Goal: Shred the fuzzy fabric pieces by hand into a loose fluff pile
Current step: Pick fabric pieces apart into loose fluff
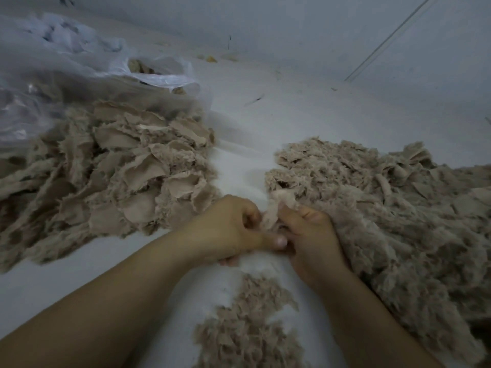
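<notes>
nearest you, a small fluff pile [249, 328] lies between your forearms. your left hand [231, 229] and right hand [310, 235], fingers curled, knuckles almost touching, both pinch one fuzzy fabric piece [273, 208]. beyond: uncut pieces [111, 166] left, shredded heap [385, 208] right, plastic bag [66, 75] far left.
</notes>
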